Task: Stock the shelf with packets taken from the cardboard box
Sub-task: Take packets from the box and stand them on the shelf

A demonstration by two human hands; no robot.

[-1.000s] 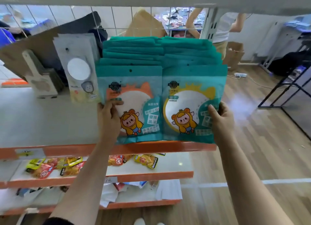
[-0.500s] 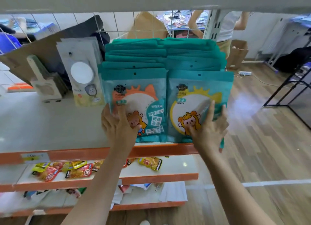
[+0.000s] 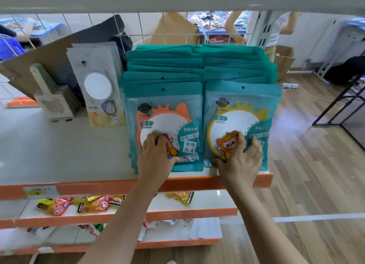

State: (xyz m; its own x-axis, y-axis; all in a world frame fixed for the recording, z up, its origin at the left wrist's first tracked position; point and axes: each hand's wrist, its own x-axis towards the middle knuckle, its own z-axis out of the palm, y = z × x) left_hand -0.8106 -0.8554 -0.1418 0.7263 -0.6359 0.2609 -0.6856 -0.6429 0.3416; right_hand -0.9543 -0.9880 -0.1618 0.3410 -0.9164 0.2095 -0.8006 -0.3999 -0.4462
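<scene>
Two hands rest on the front packets. Your left hand (image 3: 156,155) lies on the orange-mirror packet (image 3: 167,113) with the fingers bent. The tips press the glossy film and grip nothing. Your right hand (image 3: 241,161) is spread wider on the yellow-mirror packet (image 3: 243,109) just beside it, and it also only presses.

Both packets are flat rectangular pouches of shiny teal plastic, each with a small round hang hole at the top and a round white window. They stand at the front of two tight teal rows (image 3: 167,60) that lean back, at the right end of the top shelf (image 3: 98,186). This shelf has a smooth white board and an orange edge.

Just left of the rows stand pale grey pouches (image 3: 98,85) with a round disc, then flat wooden-looking paddles (image 3: 53,101), with a brown cardboard sheet (image 3: 39,64) behind. On the lower shelf (image 3: 197,212) lie crinkled red and yellow snack bags (image 3: 90,204).
</scene>
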